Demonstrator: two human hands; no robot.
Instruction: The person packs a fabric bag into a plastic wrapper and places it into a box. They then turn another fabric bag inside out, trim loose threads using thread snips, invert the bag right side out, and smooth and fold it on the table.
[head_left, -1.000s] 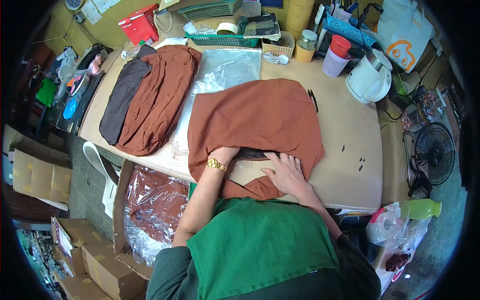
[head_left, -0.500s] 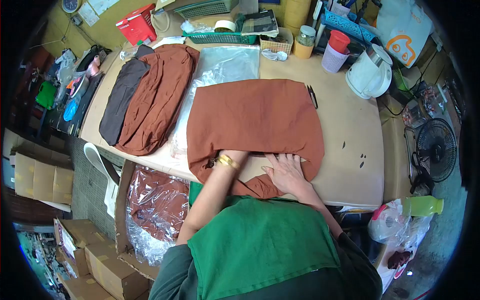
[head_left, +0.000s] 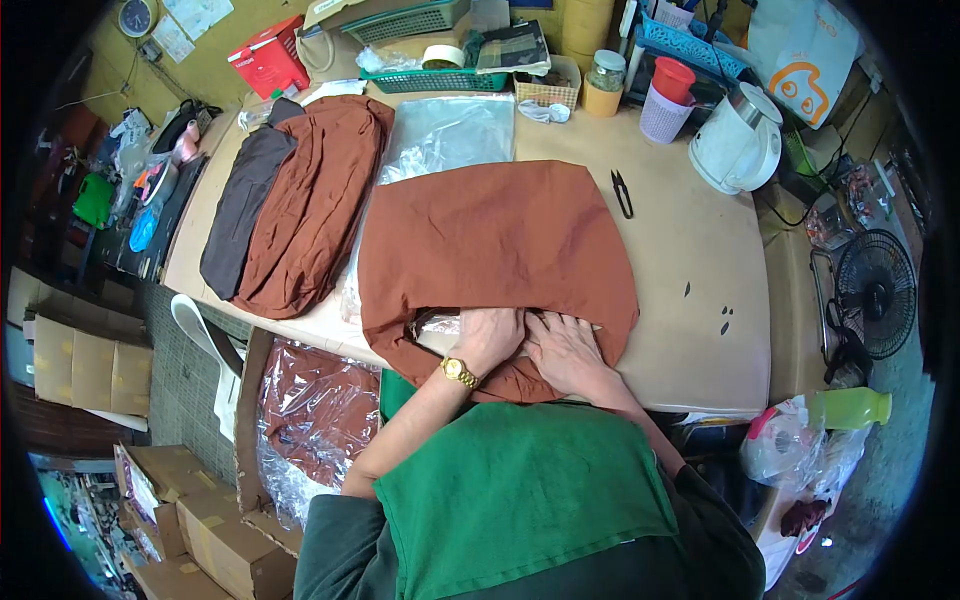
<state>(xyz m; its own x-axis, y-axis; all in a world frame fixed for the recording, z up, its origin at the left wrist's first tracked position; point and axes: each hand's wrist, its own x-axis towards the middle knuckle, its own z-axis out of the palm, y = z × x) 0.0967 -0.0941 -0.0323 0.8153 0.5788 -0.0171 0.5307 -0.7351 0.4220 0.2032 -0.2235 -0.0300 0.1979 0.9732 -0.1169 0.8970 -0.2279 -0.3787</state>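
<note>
A rust-brown cloth piece [head_left: 490,235] lies on the table in front of me, with a gap along its near edge. Clear plastic [head_left: 437,327] shows inside that gap. My left hand [head_left: 490,338], a gold watch [head_left: 459,372] on its wrist, is at the gap with its fingertips hidden in the cloth. Beside it, my right hand [head_left: 570,352] rests on the cloth's near part, fingers stretched out and their tips at the upper fold. Black thread snips [head_left: 622,194] lie just right of the cloth.
More brown and dark grey garments [head_left: 310,200] lie at left, near a stack of clear plastic bags [head_left: 455,135]. A box of plastic-wrapped brown items [head_left: 320,410] stands below the table's left edge. A white kettle [head_left: 735,145] and baskets [head_left: 435,80] line the back.
My left hand has drawn back from deep inside the cloth and moved right, beside my right hand. The cloth has shifted left, leaving the snips fully in view.
</note>
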